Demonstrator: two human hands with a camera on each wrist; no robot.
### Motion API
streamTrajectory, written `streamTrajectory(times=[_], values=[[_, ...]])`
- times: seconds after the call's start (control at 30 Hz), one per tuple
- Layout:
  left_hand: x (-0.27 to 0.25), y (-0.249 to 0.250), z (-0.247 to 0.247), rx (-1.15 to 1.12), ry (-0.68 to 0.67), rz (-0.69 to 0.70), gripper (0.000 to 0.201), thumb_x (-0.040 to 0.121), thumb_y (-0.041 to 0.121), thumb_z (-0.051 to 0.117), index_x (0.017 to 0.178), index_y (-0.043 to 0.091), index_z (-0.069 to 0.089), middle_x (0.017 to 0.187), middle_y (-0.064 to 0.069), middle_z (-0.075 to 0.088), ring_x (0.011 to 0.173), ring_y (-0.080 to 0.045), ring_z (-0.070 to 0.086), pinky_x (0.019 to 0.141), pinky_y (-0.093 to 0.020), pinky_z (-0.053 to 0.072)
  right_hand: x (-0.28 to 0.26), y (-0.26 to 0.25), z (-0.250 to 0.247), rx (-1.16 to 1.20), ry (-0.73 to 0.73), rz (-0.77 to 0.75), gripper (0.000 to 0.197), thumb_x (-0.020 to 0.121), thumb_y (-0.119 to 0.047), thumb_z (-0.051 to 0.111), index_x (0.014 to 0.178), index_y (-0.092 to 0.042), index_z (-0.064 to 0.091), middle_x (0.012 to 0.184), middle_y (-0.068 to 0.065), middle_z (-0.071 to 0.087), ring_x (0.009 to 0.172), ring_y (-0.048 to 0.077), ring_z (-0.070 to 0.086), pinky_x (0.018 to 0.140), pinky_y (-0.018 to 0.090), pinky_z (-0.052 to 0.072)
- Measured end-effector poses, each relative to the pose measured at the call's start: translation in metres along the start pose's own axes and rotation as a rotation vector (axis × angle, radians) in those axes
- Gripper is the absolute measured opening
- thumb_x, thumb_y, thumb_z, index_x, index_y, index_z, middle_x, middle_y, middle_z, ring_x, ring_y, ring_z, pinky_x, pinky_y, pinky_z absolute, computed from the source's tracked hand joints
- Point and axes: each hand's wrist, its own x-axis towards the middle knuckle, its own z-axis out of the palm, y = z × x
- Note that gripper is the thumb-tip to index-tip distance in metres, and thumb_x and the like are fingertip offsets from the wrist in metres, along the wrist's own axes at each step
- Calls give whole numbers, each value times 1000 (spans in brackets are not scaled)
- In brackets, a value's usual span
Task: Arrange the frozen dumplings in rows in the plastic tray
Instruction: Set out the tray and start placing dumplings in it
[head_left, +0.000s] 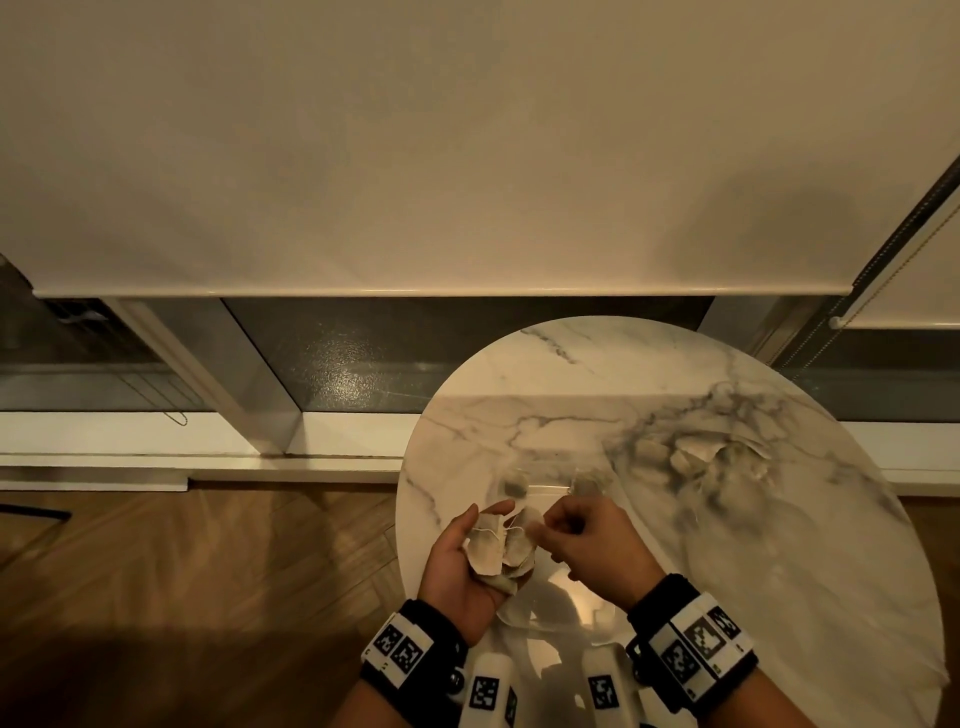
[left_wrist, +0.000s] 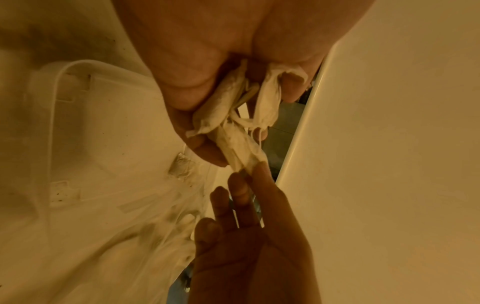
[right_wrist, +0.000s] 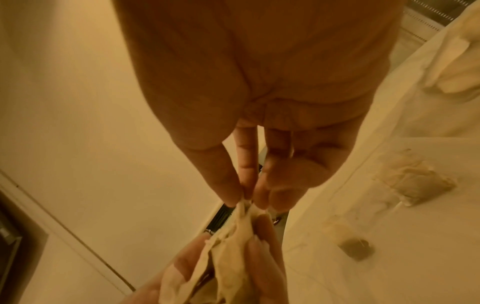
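The dumplings (head_left: 501, 551) I am working with sit bunched in my left hand (head_left: 462, 564), a clump of pale, wrinkled pieces with thin white strings tangled across them, cradled between my curled fingers and thumb above the near edge of the table. My right hand (head_left: 592, 545) pinches the tip of one piece with thumb and fingertips (right_wrist: 231, 193) pressed together, the other fingers loosely folded beside them.

Under both hands lies the clear plastic tray (head_left: 545, 491), hard to make out against the marble; its rounded rim shows better from the left wrist (left_wrist: 59, 72). Two small pieces (head_left: 514, 486) rest at its far edge, one to each side, apart from one another. Whether they lie inside or just beyond the rim I cannot tell.

Further right on the round marble table (head_left: 779, 571) is a loose pile of more pale pieces (head_left: 711, 457), well apart from my hands, blending into the grey veining.

Beyond the table a lowered roller blind (head_left: 415, 156) hangs over a window, its bead chain (head_left: 883, 291) at the right. Wooden floor (head_left: 182, 571) lies to the left. Both wrists wear black bands with square printed markers (head_left: 696, 644).
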Motion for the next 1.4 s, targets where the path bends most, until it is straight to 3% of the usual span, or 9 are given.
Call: streamTrajectory(times=[0.07,0.17,0.33,0.53,0.73,0.97,1.1,1.27,1.4], values=[[1,-1,-3,31,48,43,39,88,40,56,106,9,72,103,-18,66,78,-27,57,66,-29,34,-1,-3,-4,65,-24,11,19,87,-27,73,74,-13,70,70,6,72,68,20,70,57,30,58],[0,0,-5,9,97,44,38,83,39,62,104,10,73,106,-16,67,81,-26,58,71,-27,25,0,-9,-11,194,-50,38,16,91,-22,70,80,-11,70,75,8,74,72,23,72,64,34,60],[3,6,-10,-84,144,47,36,83,36,58,98,6,71,91,-15,65,77,-27,57,67,-31,36,3,-8,-19,349,-31,56,3,90,-3,66,93,-4,68,76,14,73,71,23,71,67,38,59],[6,14,-14,-138,154,53,36,87,35,52,99,4,66,88,-15,63,69,-26,55,58,-29,49,10,-7,-23,546,-4,91,20,86,11,54,80,-2,68,74,14,67,68,22,63,69,40,55],[12,17,-24,-156,132,35,37,95,37,46,106,6,64,93,-14,66,64,-25,63,55,-30,54,26,9,-13,775,-84,285,16,86,1,48,91,-9,60,87,17,66,77,30,66,68,42,55],[17,20,-32,-143,130,36,37,93,36,50,111,7,64,93,-13,68,58,-24,65,61,-32,54,44,24,7,552,-6,379,25,90,6,44,109,-4,57,84,16,62,67,28,59,52,29,51],[19,24,-38,-144,139,32,38,90,36,53,112,7,64,94,-12,69,63,-23,65,67,-30,46,52,22,12,433,-58,381,22,87,11,55,104,-1,62,76,20,61,65,29,57,65,39,58],[21,29,-44,-133,153,24,41,83,38,57,111,9,67,96,-11,70,76,-22,63,69,-24,33,65,27,13,82,-113,244,37,77,2,77,105,-18,65,100,21,66,79,33,70,72,42,62],[20,31,-45,-141,163,44,39,85,37,56,107,9,69,96,-11,70,79,-24,64,71,-27,38,69,28,13,-67,-62,118,42,73,-15,87,108,-21,64,86,11,72,69,13,65,57,12,51]])
